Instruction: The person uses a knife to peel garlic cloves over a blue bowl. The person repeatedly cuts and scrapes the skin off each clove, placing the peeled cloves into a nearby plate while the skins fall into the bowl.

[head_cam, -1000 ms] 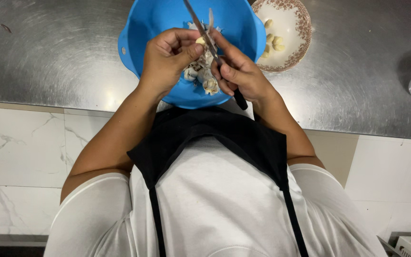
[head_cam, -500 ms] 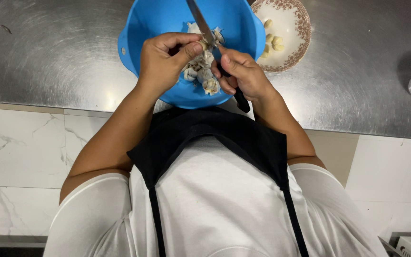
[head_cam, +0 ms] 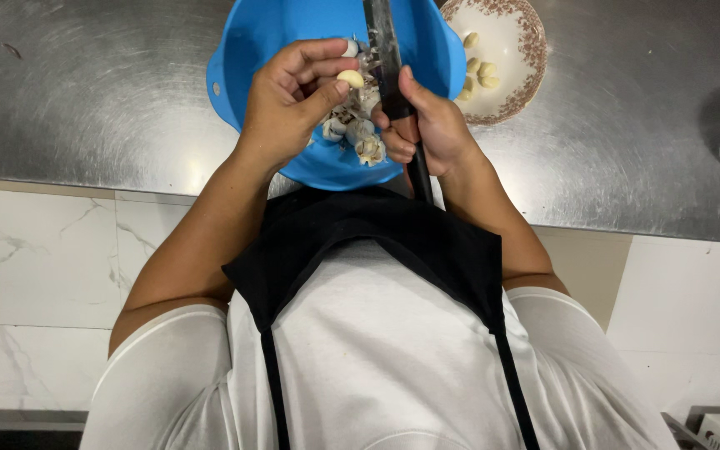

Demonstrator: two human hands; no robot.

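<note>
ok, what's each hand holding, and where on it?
Left hand: a peeled garlic clove, pinched between thumb and fingertips. Right hand: a knife, gripped by its handle.

Counter (head_cam: pixel 93 100) left free; plate (head_cam: pixel 520 50) right.

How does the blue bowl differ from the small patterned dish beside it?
The blue bowl is plain, bigger and sits under both hands, holding unpeeled garlic pieces and skins. The patterned dish is white with a brown rim design, smaller and off to the right, holding a few peeled cloves. Both are round and rest on the steel counter.
</note>
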